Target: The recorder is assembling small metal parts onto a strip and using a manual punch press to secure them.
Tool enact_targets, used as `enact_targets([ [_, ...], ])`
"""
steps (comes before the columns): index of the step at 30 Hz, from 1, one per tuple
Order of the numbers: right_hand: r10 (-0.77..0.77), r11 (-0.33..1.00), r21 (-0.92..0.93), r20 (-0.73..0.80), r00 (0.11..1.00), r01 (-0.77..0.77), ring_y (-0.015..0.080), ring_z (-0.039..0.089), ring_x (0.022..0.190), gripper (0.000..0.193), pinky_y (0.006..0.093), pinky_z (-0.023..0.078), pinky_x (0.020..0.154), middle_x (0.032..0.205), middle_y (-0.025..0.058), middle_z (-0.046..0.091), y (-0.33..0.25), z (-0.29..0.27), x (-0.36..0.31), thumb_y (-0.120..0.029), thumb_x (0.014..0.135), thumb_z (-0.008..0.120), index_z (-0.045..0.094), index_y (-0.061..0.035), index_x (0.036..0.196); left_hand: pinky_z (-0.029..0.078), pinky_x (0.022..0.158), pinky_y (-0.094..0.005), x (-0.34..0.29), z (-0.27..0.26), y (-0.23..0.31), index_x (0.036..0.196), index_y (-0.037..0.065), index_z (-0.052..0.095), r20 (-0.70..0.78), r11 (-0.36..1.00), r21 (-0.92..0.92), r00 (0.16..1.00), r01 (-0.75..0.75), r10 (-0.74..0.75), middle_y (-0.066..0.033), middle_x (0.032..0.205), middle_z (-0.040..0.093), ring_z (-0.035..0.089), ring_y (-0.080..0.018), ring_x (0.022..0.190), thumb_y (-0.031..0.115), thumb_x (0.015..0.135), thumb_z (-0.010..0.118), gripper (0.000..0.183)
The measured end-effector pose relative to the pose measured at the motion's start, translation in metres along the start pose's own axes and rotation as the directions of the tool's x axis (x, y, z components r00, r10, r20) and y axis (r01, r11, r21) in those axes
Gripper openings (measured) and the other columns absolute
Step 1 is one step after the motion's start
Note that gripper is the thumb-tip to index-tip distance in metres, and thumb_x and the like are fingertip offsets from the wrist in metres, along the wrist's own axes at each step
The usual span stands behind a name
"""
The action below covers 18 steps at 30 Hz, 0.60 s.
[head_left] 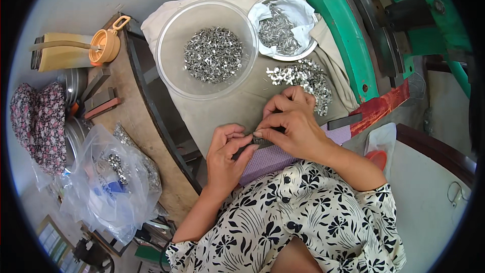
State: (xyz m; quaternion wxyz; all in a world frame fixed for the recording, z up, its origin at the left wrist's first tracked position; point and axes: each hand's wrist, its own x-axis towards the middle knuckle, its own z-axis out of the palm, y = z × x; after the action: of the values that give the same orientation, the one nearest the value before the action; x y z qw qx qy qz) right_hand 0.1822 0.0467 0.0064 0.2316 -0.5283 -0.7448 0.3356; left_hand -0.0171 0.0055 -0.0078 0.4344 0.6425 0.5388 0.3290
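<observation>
My left hand [228, 155] and my right hand [294, 125] meet at the near edge of the cloth-covered work surface. Their fingertips close together around a small dark metal block [261, 141], which lies by the purple checked cloth [268, 161]. Thumb and forefinger of each hand are bent into a pinch there; whatever tiny piece sits between them is hidden. Just beyond my right hand spreads a loose pile of small shiny metal parts [307, 79]. A clear round tub [169, 65] farther off holds many small metal pieces. Beside it, a white-lined bowl [301, 12] contains thin metal pins.
A green machine [339, 35] stands at the right, with a dark flat bar [344, 121] near its base. On the left, a wooden table [146, 136] carries an orange-lidded cup [108, 45], metal bars and a clear plastic bag [113, 187] with metal parts.
</observation>
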Motion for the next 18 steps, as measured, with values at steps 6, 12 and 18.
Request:
enact_targets([
  [6, 0.023, 1.0, -0.008, 0.021, 1.0, -0.023, 0.0267, 0.047, 0.106, 0.013, 0.0436, 0.028, 0.093, 0.094, -0.0021, 0.06, -0.0039, -0.0002, 0.0018, -0.027, 0.071, 0.083, 0.078, -0.0153, 0.076, 0.052, 0.081, -0.0316, -0.0004, 0.0005, -0.001, 0.094, 0.0, 0.071, -0.014, 1.0, 0.002, 1.0, -0.002, 0.002, -0.0122, 0.111, 0.061, 0.062, -0.0217, 0.093, -0.004, 0.071, 0.083, 0.026],
  [12, 0.019, 1.0, -0.02, 0.025, 0.999, -0.019, 0.0251, 0.045, 0.106, 0.015, 0.0431, 0.027, 0.093, 0.094, -0.0042, 0.059, -0.004, -0.0012, 0.0008, -0.029, 0.07, 0.084, 0.08, -0.018, 0.079, 0.054, 0.078, -0.0322, -0.0004, 0.0012, -0.0031, 0.095, -0.002, 0.071, -0.026, 0.998, 0.017, 0.998, -0.058, 0.059, -0.0128, 0.109, 0.061, 0.064, -0.0238, 0.091, -0.002, 0.073, 0.082, 0.024],
  [18, 0.019, 0.998, -0.057, 0.027, 0.999, -0.017, 0.0242, 0.044, 0.105, 0.015, 0.043, 0.026, 0.094, 0.093, -0.0055, 0.058, -0.0055, 0.0006, 0.0016, -0.029, 0.071, 0.084, 0.08, -0.0189, 0.081, 0.055, 0.079, -0.0324, -0.0035, 0.0053, -0.0011, 0.094, -0.001, 0.071, -0.064, 0.998, 0.018, 0.996, -0.056, 0.057, -0.0137, 0.109, 0.062, 0.065, -0.0248, 0.091, -0.002, 0.073, 0.081, 0.023],
])
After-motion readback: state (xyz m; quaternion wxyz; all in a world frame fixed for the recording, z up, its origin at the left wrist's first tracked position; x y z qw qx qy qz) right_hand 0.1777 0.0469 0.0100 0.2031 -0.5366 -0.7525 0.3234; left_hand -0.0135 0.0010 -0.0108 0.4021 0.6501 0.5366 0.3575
